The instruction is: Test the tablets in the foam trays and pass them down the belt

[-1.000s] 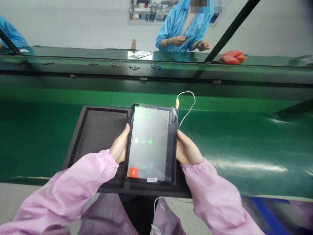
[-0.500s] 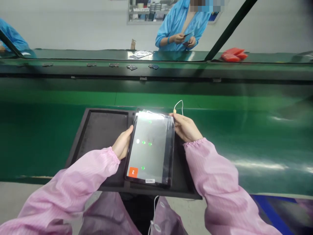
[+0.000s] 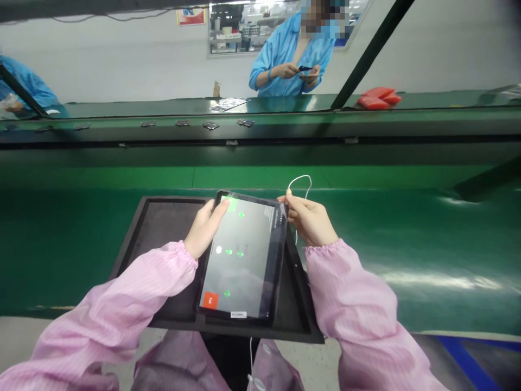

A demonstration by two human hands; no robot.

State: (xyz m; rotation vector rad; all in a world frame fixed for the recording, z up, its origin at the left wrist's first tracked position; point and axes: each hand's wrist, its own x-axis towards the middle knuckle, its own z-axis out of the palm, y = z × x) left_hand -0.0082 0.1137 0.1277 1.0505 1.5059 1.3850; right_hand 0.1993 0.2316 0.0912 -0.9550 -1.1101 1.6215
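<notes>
— Where is the tablet (image 3: 248, 271)?
— Over the right half of the black tray (image 3: 175, 217), screen up and slightly askew; whether it touches the tray I cannot tell

— And the left hand (image 3: 203, 231)?
— On the tablet's upper left edge, holding it, with the thumb over the screen at a green patch (image 3: 232, 205); the fingers underneath are mostly hidden

— What about the right hand (image 3: 312, 218)?
— At the upper right corner, fingertips drawn narrow around a yellow plug (image 3: 288, 192), from which a white cable (image 3: 301, 176) loops up and back down

— Anything else on the screen?
— Green arrow marks, a white dot and a red square (image 3: 210, 300) in the lower left corner

— What lies under the tray?
— A green bench (image 3: 386, 228), with the tray's near edge jutting past it; across the way, someone in a blue jacket (image 3: 268, 49) holds a small dark object (image 3: 305, 68)
</notes>
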